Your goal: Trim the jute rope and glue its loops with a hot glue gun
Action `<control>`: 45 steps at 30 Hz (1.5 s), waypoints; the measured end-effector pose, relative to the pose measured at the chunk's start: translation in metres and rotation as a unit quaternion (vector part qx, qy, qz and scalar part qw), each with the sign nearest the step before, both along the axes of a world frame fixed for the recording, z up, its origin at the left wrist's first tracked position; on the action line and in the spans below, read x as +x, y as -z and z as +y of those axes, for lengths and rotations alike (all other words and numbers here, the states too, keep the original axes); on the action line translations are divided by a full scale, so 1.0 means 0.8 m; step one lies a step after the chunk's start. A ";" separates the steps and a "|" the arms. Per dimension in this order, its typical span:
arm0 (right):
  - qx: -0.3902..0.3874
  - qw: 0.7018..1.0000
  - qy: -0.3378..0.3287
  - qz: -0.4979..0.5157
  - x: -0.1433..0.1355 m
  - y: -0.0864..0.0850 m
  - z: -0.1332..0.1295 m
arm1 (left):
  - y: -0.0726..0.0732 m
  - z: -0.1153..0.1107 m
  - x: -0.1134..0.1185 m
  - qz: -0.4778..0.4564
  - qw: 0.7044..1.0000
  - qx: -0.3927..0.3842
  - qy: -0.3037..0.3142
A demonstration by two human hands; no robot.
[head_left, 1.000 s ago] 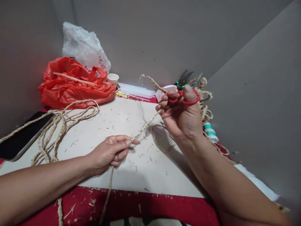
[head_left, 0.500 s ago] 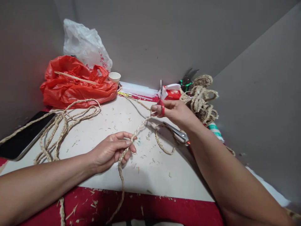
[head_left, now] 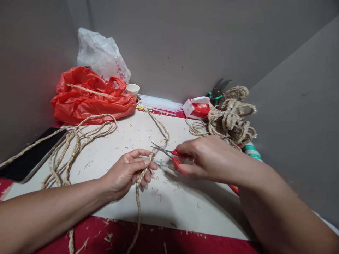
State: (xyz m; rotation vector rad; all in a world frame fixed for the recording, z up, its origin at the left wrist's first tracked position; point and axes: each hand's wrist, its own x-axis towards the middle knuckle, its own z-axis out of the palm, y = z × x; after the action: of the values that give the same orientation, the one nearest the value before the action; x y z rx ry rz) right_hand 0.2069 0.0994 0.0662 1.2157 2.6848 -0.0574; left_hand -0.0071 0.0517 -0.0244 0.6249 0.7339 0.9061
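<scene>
A braided straw rope (head_left: 138,192) is pinched between the thumb and fingers of my left hand (head_left: 134,167). It hangs toward the front edge below the hand and runs up past it to the back of the white board. My right hand (head_left: 197,157) holds small scissors (head_left: 177,159) by their red handles. Their blades are spread and point left, beside the rope just above my left fingertips. Whether the blades touch the rope I cannot tell.
A red plastic bag (head_left: 92,98), a white bag (head_left: 102,54) and a paper cup (head_left: 132,89) stand at the back left. Looped rope covers part of a black phone (head_left: 29,155). Rope bundles (head_left: 233,113) and a red-and-white box (head_left: 197,107) are at the back right.
My right hand has come down and nearer to me, turning the scissors from upright to pointing left with blades spread. The left hand keeps its pinch on the rope. The view has shifted slightly.
</scene>
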 end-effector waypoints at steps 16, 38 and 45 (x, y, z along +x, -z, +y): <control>0.068 0.996 0.036 -0.044 -0.002 0.010 0.008 | -0.004 0.002 0.001 0.010 0.999 -0.018 -0.050; 0.020 0.998 -0.009 -0.053 -0.019 0.012 -0.014 | -0.004 -0.007 0.004 0.316 0.923 0.146 -0.163; -0.028 0.999 -0.024 -0.035 -0.017 0.011 -0.010 | -0.006 -0.007 0.005 0.325 0.918 0.151 -0.167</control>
State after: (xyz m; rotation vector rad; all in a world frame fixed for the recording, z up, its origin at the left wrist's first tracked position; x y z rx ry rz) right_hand 0.1933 0.0910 0.0578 1.1158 2.6317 -0.0798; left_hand -0.0035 0.0461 -0.0198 1.1266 1.3411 1.1486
